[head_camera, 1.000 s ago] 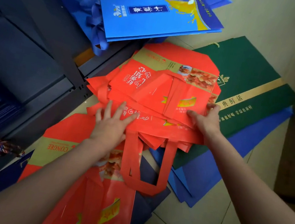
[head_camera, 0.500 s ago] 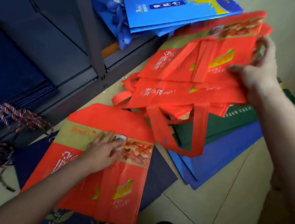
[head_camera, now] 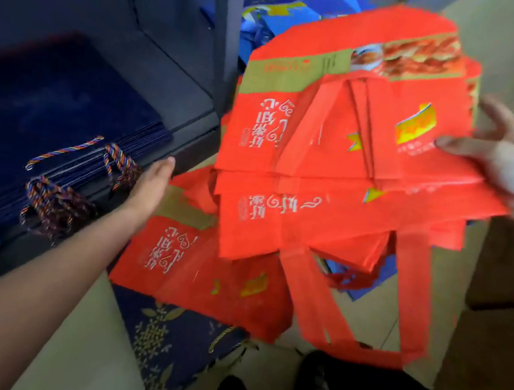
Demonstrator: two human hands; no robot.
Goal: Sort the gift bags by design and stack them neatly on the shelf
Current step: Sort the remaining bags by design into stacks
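The right hand (head_camera: pixel 510 171) pinches the right edge of a red gift-bag bundle (head_camera: pixel 339 140), handles hanging toward the viewer. The left hand (head_camera: pixel 151 183), fingers straight, hovers beside the shelf edge (head_camera: pixel 190 139).

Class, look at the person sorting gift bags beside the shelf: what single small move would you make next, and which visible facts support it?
Probably bring the left hand under the lifted bundle of red fabric gift bags. The right hand alone has a grip on one edge, the bundle sags with handles dangling, and the left hand is open and holds nothing above the single red bag on the floor.
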